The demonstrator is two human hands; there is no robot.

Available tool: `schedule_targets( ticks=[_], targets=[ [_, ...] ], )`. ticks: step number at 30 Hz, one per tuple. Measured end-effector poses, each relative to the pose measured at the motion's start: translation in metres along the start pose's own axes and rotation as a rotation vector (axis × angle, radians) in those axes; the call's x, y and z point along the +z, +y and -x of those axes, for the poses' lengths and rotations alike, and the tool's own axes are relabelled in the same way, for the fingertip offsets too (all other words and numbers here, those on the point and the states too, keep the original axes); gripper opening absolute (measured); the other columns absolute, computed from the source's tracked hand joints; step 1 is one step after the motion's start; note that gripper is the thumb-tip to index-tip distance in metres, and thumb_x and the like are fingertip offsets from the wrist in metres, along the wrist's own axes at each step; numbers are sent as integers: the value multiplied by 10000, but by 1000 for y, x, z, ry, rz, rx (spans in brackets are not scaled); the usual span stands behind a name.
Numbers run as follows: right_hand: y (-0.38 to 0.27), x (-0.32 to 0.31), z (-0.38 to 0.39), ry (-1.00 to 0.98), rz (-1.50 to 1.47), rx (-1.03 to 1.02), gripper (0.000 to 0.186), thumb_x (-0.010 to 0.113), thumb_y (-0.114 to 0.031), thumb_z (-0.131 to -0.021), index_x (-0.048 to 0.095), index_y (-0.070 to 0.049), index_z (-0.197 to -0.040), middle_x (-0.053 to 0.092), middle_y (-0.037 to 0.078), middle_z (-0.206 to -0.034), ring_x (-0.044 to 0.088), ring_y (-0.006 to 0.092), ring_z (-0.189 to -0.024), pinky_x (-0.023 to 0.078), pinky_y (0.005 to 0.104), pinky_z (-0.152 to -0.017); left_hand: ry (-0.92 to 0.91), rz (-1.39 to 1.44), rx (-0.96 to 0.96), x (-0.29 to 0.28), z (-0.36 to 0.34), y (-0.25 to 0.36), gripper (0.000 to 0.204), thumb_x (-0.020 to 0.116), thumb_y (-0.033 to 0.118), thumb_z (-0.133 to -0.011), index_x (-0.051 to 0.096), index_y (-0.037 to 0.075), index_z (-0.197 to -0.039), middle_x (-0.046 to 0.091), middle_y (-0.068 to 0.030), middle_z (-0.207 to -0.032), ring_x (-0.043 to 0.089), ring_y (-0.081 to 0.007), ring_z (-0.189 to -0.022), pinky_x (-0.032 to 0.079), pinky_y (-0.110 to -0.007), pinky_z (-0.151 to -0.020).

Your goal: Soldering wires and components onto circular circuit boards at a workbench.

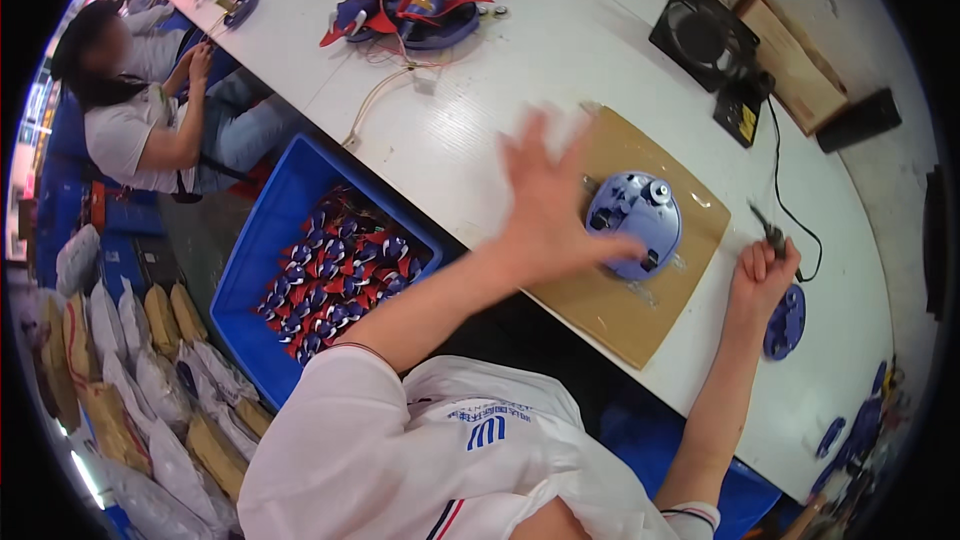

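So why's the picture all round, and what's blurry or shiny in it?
In the head view, fisheye distortion bends the white table's edges and leaves the corners black; also in the head view, the spread left grip is smeared, likely motion blur; same view, pale glare on the tabletop.

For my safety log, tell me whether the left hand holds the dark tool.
No, the dark tool is in the right hand.

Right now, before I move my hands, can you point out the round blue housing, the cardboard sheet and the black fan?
Round blue housing (648, 220): head view, middle of its upper face.
Cardboard sheet (628, 328): head view, bare part near its lower end.
Black fan (704, 38): head view, middle of its round front.
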State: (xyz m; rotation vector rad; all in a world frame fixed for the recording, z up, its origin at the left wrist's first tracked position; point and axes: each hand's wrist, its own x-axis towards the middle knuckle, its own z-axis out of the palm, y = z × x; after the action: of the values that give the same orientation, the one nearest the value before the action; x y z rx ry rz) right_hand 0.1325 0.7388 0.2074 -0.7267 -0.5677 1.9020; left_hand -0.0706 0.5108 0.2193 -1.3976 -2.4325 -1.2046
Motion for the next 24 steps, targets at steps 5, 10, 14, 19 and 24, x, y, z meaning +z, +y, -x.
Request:
schedule_targets(
  ticks=[5, 10, 14, 19, 24],
  targets=[
    [-8, -5, 1, -43, -36, 47, 180, 531, -160, -890, 555, 12, -841, 416, -19, -548, 242, 39, -373, 190, 166, -340, 438, -307, -498, -64, -84, -114, 1339, 761, 683, -519, 61, 44, -1465, -46, -338, -1457, 23, -507, -1349, 82, -624, -1041],
    [-6, -5, 4, -21, -17, 51, 187, 526, -154, -888, 566, 23, -847, 426, -12, -549, 238, 33, -369, 196, 146, -332, 304, -513, -675, -65, -120, -202, 1333, 716, 740, -536, 60, 30, -1455, 37, -293, -1479, 121, -463, -1355, 137, -595, -1062],
    [-7, -1, 6, 9, -9, 33, 199, 526, -156, -888, 570, 32, -841, 435, -9, -550, 234, 28, -365, 193, 137, -329, 389, -430, -605, -77, -146, -240, 1309, 702, 746, -533, 98, 21, -1441, 101, -294, -1458, 178, -450, -1337, 167, -580, -1063],
    [-9, -4, -3, 29, 34, 86, 215, 519, -153, -895, 559, 51, -838, 440, -5, -559, 240, 27, -362, 200, 149, -340, 317, -799, -526, -129, -145, -201, 722, 773, 351, -668, 469, 3, -1222, 528, -180, -1146, 519, -272, -983, 401, -365, -889],
    [-28, -31, -31, -104, 11, 143, 173, 479, -113, -901, 516, 55, -882, 409, -2, -581, 258, 34, -365, 211, 167, -361, 787, -441, -18, -165, 7, -188, 315, 716, 271, -791, 630, 11, -947, 627, -90, -906, 571, -190, -786, 461, -285, -780]
  ],
)
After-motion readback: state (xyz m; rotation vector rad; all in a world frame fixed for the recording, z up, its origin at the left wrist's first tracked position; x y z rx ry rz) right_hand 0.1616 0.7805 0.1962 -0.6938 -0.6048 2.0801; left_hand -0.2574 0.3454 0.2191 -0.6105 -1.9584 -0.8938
